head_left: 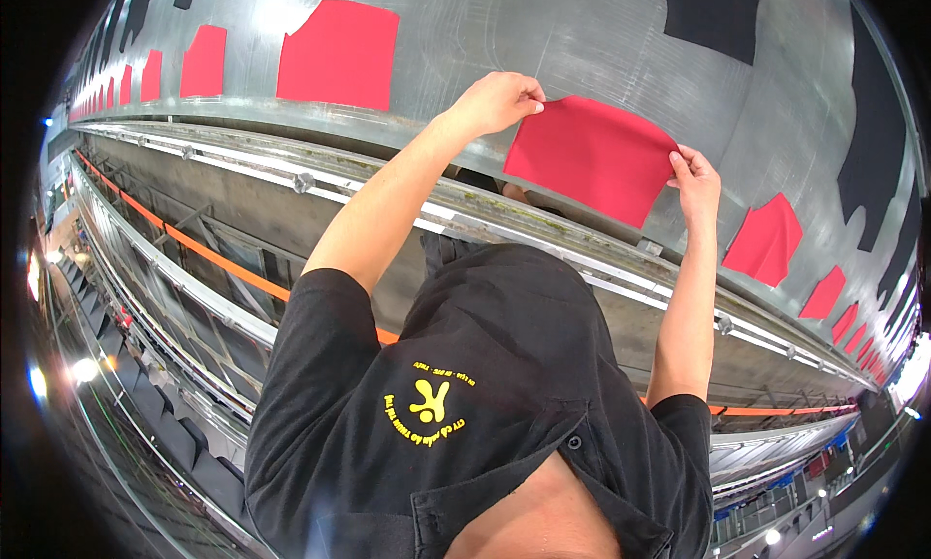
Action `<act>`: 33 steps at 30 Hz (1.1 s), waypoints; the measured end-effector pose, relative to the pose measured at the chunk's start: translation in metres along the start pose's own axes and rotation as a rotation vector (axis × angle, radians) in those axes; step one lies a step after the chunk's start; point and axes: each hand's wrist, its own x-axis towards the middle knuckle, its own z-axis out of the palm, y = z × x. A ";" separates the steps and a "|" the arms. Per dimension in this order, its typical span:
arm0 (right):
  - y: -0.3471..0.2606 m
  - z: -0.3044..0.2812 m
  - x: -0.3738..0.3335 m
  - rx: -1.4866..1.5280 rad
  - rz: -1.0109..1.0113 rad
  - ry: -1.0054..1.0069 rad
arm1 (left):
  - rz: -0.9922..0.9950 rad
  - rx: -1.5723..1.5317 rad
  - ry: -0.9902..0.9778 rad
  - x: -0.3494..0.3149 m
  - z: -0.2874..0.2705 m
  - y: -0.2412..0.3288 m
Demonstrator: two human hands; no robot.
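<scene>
Between my two hands a red fabric piece [592, 157] is stretched by its upper corners, over the near edge of a long grey metal table [465, 35]. My left hand [499, 103] pinches its left corner between thumb and fingers. At the right corner, my right hand [694, 176] grips the fabric the same way. The piece hangs fairly flat, its upper edge slightly curved. Whether its underside touches the table I cannot tell.
More red fabric pieces [339, 55] lie in a row along the table to the left. Another red piece [766, 239], slightly creased, lies to the right, with several beyond. Black fabric pieces [722, 16] lie on the far side. A metal rail [301, 183] follows the near edge.
</scene>
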 end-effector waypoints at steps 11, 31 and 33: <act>-0.006 -0.001 0.022 0.003 -0.063 0.053 | -0.078 0.087 0.101 0.016 -0.009 0.005; -0.016 -0.002 0.037 -0.039 -0.034 -0.013 | -0.137 0.076 0.126 0.035 -0.007 -0.003; -0.019 0.000 0.037 -0.045 -0.055 0.007 | -0.147 0.061 0.122 0.034 -0.008 -0.002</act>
